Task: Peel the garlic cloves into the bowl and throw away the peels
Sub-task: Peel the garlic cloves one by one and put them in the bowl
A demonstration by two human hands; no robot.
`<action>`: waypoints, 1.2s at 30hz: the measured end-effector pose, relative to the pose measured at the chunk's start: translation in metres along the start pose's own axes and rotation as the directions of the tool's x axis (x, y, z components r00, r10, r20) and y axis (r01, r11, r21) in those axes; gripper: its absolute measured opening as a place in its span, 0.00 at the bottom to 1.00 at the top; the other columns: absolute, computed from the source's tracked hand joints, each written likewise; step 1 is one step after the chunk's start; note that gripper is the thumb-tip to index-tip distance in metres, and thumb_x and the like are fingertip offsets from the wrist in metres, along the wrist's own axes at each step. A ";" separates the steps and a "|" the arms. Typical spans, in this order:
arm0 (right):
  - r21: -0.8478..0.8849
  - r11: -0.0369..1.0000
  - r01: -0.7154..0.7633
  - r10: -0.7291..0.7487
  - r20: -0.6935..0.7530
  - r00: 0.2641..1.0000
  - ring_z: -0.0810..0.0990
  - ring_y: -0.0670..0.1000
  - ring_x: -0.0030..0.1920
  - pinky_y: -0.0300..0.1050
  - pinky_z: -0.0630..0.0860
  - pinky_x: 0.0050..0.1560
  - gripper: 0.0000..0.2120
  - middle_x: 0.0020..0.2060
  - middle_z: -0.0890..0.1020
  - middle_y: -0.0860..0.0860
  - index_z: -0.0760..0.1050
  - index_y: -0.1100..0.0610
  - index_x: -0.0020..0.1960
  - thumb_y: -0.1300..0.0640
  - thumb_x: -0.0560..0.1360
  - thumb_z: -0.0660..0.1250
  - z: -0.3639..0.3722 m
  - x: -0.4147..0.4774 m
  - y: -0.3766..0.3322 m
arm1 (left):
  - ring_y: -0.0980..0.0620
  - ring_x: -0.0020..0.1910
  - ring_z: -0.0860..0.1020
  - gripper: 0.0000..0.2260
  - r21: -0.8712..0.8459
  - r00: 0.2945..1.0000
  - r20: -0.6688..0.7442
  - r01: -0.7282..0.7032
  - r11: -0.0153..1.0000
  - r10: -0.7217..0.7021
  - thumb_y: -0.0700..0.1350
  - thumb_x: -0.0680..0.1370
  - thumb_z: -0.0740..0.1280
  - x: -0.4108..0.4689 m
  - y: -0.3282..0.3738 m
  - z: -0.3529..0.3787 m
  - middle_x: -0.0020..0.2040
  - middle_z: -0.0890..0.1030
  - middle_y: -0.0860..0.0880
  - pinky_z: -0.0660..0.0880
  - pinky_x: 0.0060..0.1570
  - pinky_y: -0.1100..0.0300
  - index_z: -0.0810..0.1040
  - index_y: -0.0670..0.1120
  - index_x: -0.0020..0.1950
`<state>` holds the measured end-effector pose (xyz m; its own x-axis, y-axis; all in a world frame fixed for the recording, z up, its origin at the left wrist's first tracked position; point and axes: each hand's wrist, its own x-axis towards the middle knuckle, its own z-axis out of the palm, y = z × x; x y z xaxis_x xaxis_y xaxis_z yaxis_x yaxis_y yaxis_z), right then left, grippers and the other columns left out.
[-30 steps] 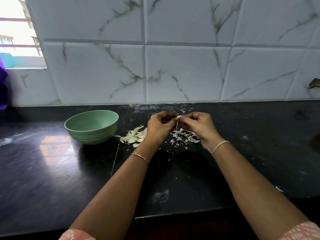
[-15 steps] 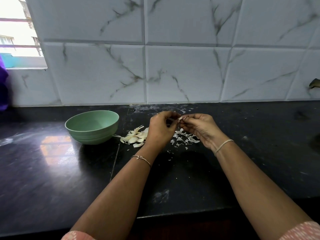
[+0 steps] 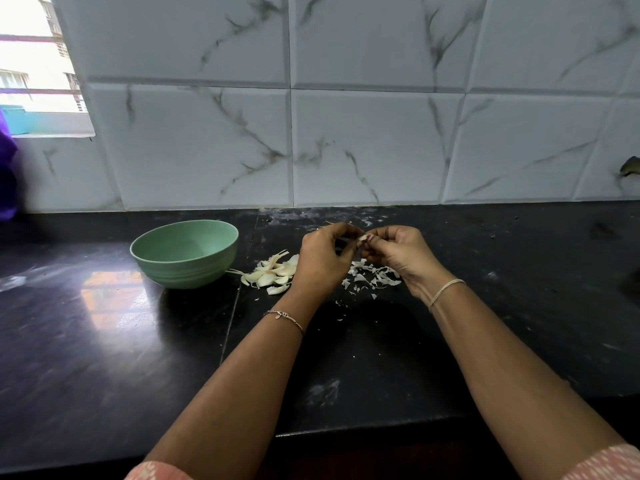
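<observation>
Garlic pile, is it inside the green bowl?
No, the garlic pile lies on the black counter beside the green bowl, not in it.

Glossy black stone countertop (image 3: 104, 341) with chalky white smudges, glossy white marble-look wall tiles (image 3: 363, 143) veined grey, matt pale-green bowl (image 3: 187, 270) with ribbed lower wall, smooth ivory garlic cloves (image 3: 273, 273), thin papery peels (image 3: 375, 277), fine metal bracelet (image 3: 284, 315), pale thread band (image 3: 445, 291), printed cloth sleeve (image 3: 602, 464) lower right.

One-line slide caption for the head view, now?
Left hand and right hand pinch a garlic clove over scattered peels; a clove pile lies beside the green bowl.
</observation>
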<state>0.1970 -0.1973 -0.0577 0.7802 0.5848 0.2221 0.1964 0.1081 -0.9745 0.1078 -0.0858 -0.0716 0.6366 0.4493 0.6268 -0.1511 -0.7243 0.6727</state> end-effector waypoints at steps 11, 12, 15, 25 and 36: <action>-0.331 0.939 0.092 -0.117 -0.056 0.992 0.83 0.56 0.45 0.54 0.80 0.51 0.04 0.42 0.83 0.54 0.77 0.56 0.47 0.61 0.79 0.64 0.010 0.002 0.006 | 0.58 0.42 0.82 0.09 0.030 1.000 -0.011 -0.001 1.000 0.002 0.40 0.75 0.69 0.000 0.004 0.002 0.45 0.85 0.51 0.79 0.49 0.62 0.84 0.46 0.54; -0.338 0.936 0.095 -0.122 -0.060 0.991 0.83 0.55 0.45 0.54 0.80 0.51 0.05 0.42 0.83 0.54 0.77 0.54 0.46 0.61 0.79 0.64 0.011 0.002 0.006 | 0.59 0.41 0.82 0.08 0.004 1.000 -0.021 0.013 1.000 -0.013 0.40 0.75 0.69 0.000 0.004 0.003 0.43 0.85 0.52 0.79 0.48 0.64 0.85 0.46 0.52; -0.484 0.867 0.119 -0.173 -0.068 0.982 0.80 0.51 0.39 0.51 0.78 0.44 0.05 0.37 0.81 0.50 0.76 0.52 0.43 0.58 0.78 0.65 0.008 0.002 0.005 | 0.63 0.39 0.81 0.06 -0.101 0.995 -0.050 0.079 0.992 -0.085 0.39 0.75 0.70 0.001 0.004 0.004 0.40 0.84 0.55 0.77 0.44 0.69 0.84 0.45 0.50; -0.899 0.421 0.120 -0.261 0.006 0.965 0.77 0.50 0.48 0.43 0.70 0.46 0.05 0.48 0.76 0.48 0.83 0.52 0.48 0.53 0.77 0.68 -0.017 0.000 0.006 | 0.52 0.40 0.81 0.06 -0.732 0.877 0.215 0.436 0.524 -0.431 0.35 0.79 0.65 0.007 0.006 -0.003 0.48 0.82 0.44 0.81 0.47 0.57 0.80 0.42 0.53; -0.738 0.606 0.298 -0.370 0.069 0.926 0.81 0.45 0.38 0.41 0.77 0.42 0.01 0.36 0.82 0.45 0.78 0.54 0.48 0.59 0.76 0.69 -0.015 -0.001 0.004 | 0.55 0.28 0.73 0.01 -0.631 0.849 0.257 0.509 0.586 -0.461 0.37 0.81 0.63 0.007 0.001 0.003 0.39 0.79 0.45 0.75 0.31 0.63 0.72 0.41 0.51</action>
<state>0.2061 -0.2092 -0.0609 0.6086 0.5575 0.5646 0.7894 -0.3539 -0.5016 0.1143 -0.0845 -0.0672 0.8045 0.5815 0.1213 -0.2416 0.1337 0.9611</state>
